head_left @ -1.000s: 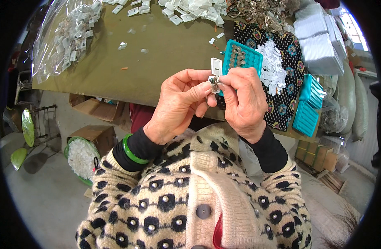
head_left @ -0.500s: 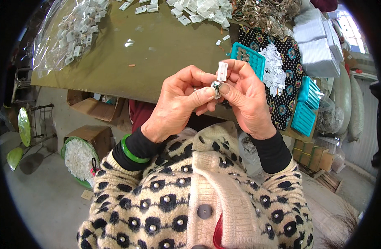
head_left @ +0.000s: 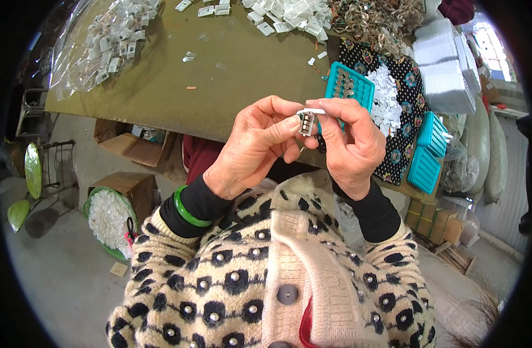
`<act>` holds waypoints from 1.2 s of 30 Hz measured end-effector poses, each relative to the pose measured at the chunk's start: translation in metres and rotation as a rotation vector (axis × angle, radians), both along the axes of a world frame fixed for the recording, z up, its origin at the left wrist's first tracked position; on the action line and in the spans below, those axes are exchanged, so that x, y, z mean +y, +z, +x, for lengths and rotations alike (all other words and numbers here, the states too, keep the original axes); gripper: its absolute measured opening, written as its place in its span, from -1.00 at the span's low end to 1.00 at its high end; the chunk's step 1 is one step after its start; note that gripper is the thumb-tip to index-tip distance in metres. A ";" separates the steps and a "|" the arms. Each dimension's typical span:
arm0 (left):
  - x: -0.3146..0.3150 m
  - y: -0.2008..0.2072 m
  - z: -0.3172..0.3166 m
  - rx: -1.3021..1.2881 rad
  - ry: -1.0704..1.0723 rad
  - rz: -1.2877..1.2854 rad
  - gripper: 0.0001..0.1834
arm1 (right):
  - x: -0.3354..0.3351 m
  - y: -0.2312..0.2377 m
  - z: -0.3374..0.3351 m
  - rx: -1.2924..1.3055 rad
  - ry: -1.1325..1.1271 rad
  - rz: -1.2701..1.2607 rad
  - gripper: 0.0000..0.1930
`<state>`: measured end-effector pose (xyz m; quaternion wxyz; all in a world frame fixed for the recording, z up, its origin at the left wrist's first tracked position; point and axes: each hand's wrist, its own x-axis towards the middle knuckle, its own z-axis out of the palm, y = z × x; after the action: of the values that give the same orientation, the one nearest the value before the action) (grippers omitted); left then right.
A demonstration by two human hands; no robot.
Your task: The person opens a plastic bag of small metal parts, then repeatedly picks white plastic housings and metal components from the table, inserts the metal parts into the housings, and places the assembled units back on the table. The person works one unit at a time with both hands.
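A small white plastic case (head_left: 306, 123) is held between both hands above the table's near edge. Its open side shows several round metallic pieces in a row that look like button cells. My left hand (head_left: 248, 145) pinches the case from the left with thumb and fingers. With its thumb and forefinger, my right hand (head_left: 354, 145) grips a thin white lid (head_left: 311, 111) along the case's top. Whether lid and case are joined there, I cannot tell. Just right of the hands, a teal tray (head_left: 364, 87) carries rows of round metallic pieces.
White plastic pieces (head_left: 292, 14) and a tangle of wires (head_left: 376, 23) lie at the table's far side. A clear bag (head_left: 63, 64) of assembled pieces is far left. White slips (head_left: 385, 95) cover a patterned cloth (head_left: 414, 75). A green basin (head_left: 92, 203) stands on the floor.
The white lid, upright above the fingers before, now lies flat across the top of the case. The case has turned so that its row of metallic pieces shows.
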<state>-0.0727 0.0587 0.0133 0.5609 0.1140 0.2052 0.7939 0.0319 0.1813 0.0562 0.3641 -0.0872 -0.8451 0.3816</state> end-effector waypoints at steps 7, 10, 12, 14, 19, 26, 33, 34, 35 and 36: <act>0.003 0.001 0.013 0.158 0.164 -0.081 -0.82 | 0.003 -0.006 -0.002 0.081 0.003 0.158 -0.77; 0.005 0.003 0.011 0.088 0.152 -0.048 -0.83 | 0.006 -0.001 0.002 0.008 0.140 -0.092 -0.74; 0.006 0.003 0.009 0.043 0.125 -0.077 -0.82 | 0.000 -0.001 0.007 -0.044 0.171 -0.151 -0.70; 0.009 0.003 0.013 -0.069 0.076 -0.041 -0.82 | 0.000 -0.003 0.010 -0.034 0.148 -0.050 -0.69; 0.016 -0.001 0.022 -0.186 0.001 0.016 -0.85 | 0.011 -0.017 0.007 0.122 0.169 0.273 -0.69; 0.013 0.000 0.030 -0.254 -0.060 -0.004 -0.84 | 0.006 -0.020 0.012 0.137 0.062 0.358 -0.71; 0.011 0.001 0.014 -0.011 0.063 -0.092 -0.85 | 0.016 -0.011 0.048 -0.080 0.145 0.276 -0.57; 0.011 0.001 0.009 -0.006 0.068 -0.033 -0.83 | 0.020 -0.009 0.059 -0.054 0.071 0.244 -0.62; 0.009 0.000 0.006 0.009 0.081 -0.015 -0.82 | 0.026 -0.008 0.070 -0.105 -0.002 0.217 -0.66; 0.009 -0.001 0.003 0.028 0.089 -0.003 -0.82 | 0.037 -0.008 0.080 -0.126 -0.130 0.270 -0.71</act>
<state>-0.0697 0.0680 0.0127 0.5223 0.1151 0.2189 0.8161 0.1122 0.2188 0.0483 0.3427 -0.1158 -0.9024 0.2341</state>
